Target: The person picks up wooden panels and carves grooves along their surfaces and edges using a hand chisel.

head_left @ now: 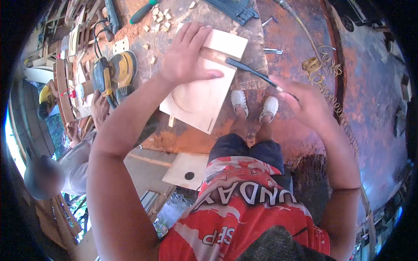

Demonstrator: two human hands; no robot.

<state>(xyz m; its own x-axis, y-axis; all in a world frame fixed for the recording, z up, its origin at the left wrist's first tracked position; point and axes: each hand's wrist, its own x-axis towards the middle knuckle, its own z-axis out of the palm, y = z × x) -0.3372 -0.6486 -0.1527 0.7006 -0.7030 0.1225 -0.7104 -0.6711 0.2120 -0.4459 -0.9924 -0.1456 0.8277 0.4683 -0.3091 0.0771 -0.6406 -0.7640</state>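
Note:
A pale wooden board (207, 102) lies on the worn worktable, with a groove (213, 55) across its far part and a rounded outline partly covered by my arm. My left hand (185, 54) grips the board from above, fingers bent over the far part and thumb stretched along its face. In my right hand (305, 102) is a slim black tool (250, 69) with a flat, widened end. That end is at the right end of the groove; whether it touches the wood I cannot tell.
A yellow-and-black sander (115, 74) stands at the left, near a co-worker's hand (100, 106). Small wood blocks (161, 19), sawdust and a green-handled tool (143, 12) lie at the far side. A coiled yellow air hose (320, 65) runs down the right.

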